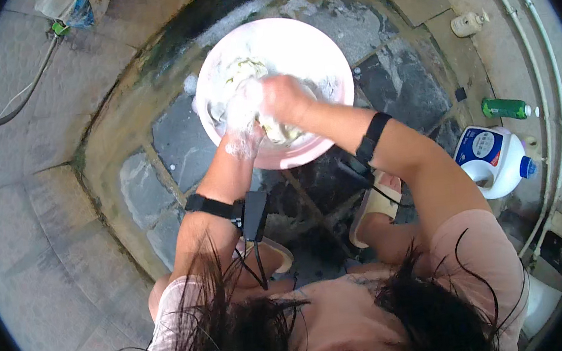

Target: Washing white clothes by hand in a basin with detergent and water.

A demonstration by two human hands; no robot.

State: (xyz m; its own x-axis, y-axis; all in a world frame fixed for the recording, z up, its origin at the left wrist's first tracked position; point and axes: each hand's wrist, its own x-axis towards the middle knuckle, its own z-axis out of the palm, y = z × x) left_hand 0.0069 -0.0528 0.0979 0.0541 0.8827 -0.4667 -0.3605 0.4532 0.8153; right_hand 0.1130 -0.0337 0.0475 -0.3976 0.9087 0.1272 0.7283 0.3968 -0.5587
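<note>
A pink plastic basin (290, 160) stands on the dark stone floor, with suds and wet cloth inside, partly washed out by glare. My left hand (246, 105), thick with white foam, is in the basin against a pale cloth with greenish marks (282, 130). Close beside it, my right hand (282, 96) is curled with its fingers closed on the cloth, slightly blurred. Foam also coats my left wrist. The fingers of my left hand are hidden by suds and glare. Black straps with small devices and cables are round both forearms.
At the right lie a large white detergent jug with a blue cap (492, 160) and a green bottle (505, 108); a pump bottle (468, 24) is farther up. Pipes (528, 50) run along the wall. A dark hose (25, 106) lies at upper left. My sandaled feet are below the basin.
</note>
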